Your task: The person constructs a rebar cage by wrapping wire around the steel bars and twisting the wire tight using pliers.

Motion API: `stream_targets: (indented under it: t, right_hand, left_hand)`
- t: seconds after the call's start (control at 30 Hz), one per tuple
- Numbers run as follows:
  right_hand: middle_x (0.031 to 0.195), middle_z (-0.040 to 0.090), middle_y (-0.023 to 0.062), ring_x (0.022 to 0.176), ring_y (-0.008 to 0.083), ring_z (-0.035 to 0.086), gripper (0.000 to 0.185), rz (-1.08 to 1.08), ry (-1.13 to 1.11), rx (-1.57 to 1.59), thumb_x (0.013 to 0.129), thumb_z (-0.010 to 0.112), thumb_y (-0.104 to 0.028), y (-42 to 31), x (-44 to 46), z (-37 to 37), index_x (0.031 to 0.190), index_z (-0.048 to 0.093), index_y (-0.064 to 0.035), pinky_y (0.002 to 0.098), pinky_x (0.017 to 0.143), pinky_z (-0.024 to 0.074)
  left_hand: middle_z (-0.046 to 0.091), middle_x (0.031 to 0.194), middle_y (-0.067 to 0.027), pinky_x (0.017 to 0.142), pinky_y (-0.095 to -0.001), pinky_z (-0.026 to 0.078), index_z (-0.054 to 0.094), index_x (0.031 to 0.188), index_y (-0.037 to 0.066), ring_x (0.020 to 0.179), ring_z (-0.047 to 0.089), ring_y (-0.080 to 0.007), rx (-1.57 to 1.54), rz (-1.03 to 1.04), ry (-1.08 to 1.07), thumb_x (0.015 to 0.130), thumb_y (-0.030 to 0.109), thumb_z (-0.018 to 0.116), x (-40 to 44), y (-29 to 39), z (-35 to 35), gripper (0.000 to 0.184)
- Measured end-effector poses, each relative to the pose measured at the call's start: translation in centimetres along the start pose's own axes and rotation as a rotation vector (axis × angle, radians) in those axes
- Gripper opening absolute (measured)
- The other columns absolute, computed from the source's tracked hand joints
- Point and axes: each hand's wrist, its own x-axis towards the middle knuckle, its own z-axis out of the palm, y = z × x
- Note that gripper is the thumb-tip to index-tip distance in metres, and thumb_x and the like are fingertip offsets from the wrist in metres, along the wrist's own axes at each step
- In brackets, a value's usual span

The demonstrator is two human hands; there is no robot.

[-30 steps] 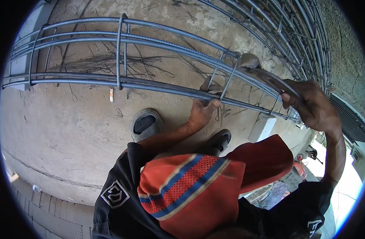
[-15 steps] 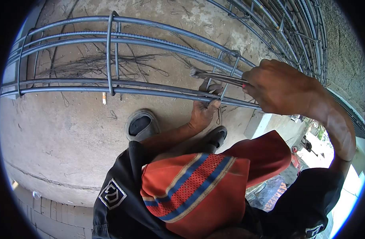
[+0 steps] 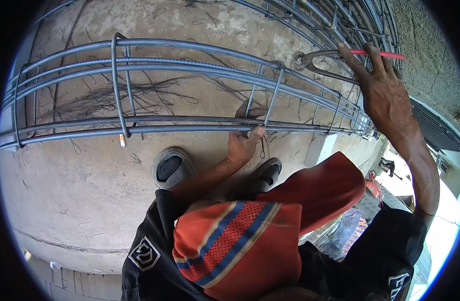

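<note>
My right hand (image 3: 387, 98) holds a pair of end-cutting pincers (image 3: 315, 62) with a red sleeve on one handle. The pincers' handles are spread, and the jaws are above the far bars of a rebar cage (image 3: 190, 129), apart from its lower bars. My left hand (image 3: 244, 144) is closed around those lower bars beside a square stirrup (image 3: 273, 98), thumb on the near side and fingers partly hidden behind. From the bars under my left thumb hangs a thin looped tie wire (image 3: 263, 148).
Loose tie wires (image 3: 109, 98) lie scattered on the concrete floor (image 3: 89, 185) beneath the cage. More rebar cages (image 3: 340, 30) are stacked at the upper right beside a rough wall (image 3: 425, 45). A cigarette butt (image 3: 122, 141) lies near the lower bar, by my shoe (image 3: 173, 168).
My right hand has moved up and right with the pincers, away from the stirrup, and the handles have spread. The left hand keeps its place on the bars. The view has shifted slightly.
</note>
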Motion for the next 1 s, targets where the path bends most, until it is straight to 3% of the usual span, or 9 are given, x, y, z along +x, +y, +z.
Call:
stream_targets:
  t: [0.1,0.2,0.3,0.37,0.4,0.5,0.63,0.77,1.0]
  right_hand:
    - [0.121,0.046,0.0231,0.105,0.0330,0.054,0.056,0.052,-0.037,0.094,0.085,0.045,0.000,-0.6,0.1,-0.7,0.137,0.035,-0.0190,0.0435,0.086,0.0476]
    - [0.093,0.060,0.0194,0.086,0.0250,0.061,0.035,0.080,0.057,0.602,0.086,0.054,-0.013,1.2,-0.7,1.4,0.121,0.053,-0.0062,0.0366,0.072,0.0495]
    - [0.058,0.055,0.0092,0.058,0.0195,0.056,0.036,0.383,-0.306,1.104,0.080,0.067,-0.034,-0.6,0.2,1.5,0.089,0.065,0.0010,0.0313,0.057,0.0451]
    - [0.051,0.050,0.0060,0.050,0.0179,0.050,0.043,0.398,-0.008,1.376,0.073,0.072,-0.041,-3.6,0.7,4.9,0.077,0.065,0.0008,0.0304,0.053,0.0427]
    - [0.047,0.047,0.0044,0.046,0.0172,0.046,0.047,0.399,0.145,1.510,0.069,0.075,-0.045,-4.9,1.1,6.2,0.070,0.064,0.0007,0.0300,0.051,0.0415]
    - [0.050,0.050,0.0059,0.046,0.0171,0.047,0.048,0.342,0.073,1.417,0.063,0.079,-0.044,-6.1,2.5,7.4,0.069,0.064,0.0009,0.0308,0.052,0.0426]
    - [0.057,0.060,0.0124,0.054,0.0255,0.058,0.040,0.343,0.291,1.438,0.061,0.079,-0.038,-8.2,3.0,9.6,0.078,0.070,-0.0029,0.0365,0.056,0.0455]
    - [0.061,0.060,0.0178,0.061,0.0299,0.060,0.035,0.379,0.150,1.482,0.065,0.076,-0.034,-8.8,2.8,9.3,0.078,0.069,-0.0022,0.0397,0.060,0.0452]
    - [0.049,0.050,0.0072,0.048,0.0156,0.044,0.037,0.367,0.374,1.643,0.073,0.073,-0.036,-10.1,2.5,10.3,0.069,0.067,0.0003,0.0321,0.049,0.0373]
  left_hand:
    - [0.059,0.107,-0.0120,0.087,-0.0291,0.042,0.042,0.124,-0.005,0.098,0.053,-0.0153,0.018,-0.019,0.003,0.082,0.035,0.064,-0.2,0.1,-0.4,0.062]
    - [0.063,0.096,-0.0106,0.082,-0.0269,0.044,0.051,0.116,-0.005,0.090,0.057,-0.0133,0.128,-0.149,-0.040,0.083,0.031,0.064,-1.4,0.5,-1.8,0.051]
    - [0.065,0.085,-0.0108,0.076,-0.0264,0.048,0.057,0.110,-0.003,0.082,0.060,-0.0144,0.569,-0.260,-0.161,0.081,0.027,0.067,-2.8,5.3,-2.6,0.043]
    - [0.065,0.078,-0.0109,0.071,-0.0271,0.049,0.058,0.109,-0.001,0.080,0.062,-0.0166,1.094,-0.297,-0.323,0.078,0.023,0.070,-3.2,10.2,-2.4,0.041]
    - [0.064,0.084,-0.0132,0.071,-0.0300,0.050,0.058,0.110,0.001,0.079,0.062,-0.0217,1.134,0.074,-0.315,0.075,0.020,0.072,-3.2,10.7,-3.1,0.042]
    - [0.061,0.096,-0.0150,0.070,-0.0337,0.050,0.056,0.113,0.005,0.084,0.060,-0.0274,1.323,0.845,-0.224,0.070,0.017,0.074,1.1,14.9,-1.1,0.048]
    - [0.061,0.101,-0.0187,0.075,-0.0403,0.050,0.059,0.112,0.005,0.087,0.061,-0.0339,1.468,0.797,-0.258,0.073,0.017,0.072,6.4,17.1,2.0,0.042]
    - [0.064,0.089,-0.0200,0.073,-0.0412,0.049,0.065,0.097,0.001,0.081,0.062,-0.0358,1.719,0.524,-0.420,0.076,0.019,0.067,9.6,16.7,3.2,0.028]
    - [0.061,0.073,-0.0227,0.068,-0.0430,0.049,0.066,0.078,-0.002,0.071,0.061,-0.0387,1.729,0.572,-0.428,0.072,0.006,0.059,11.1,16.1,6.0,0.012]
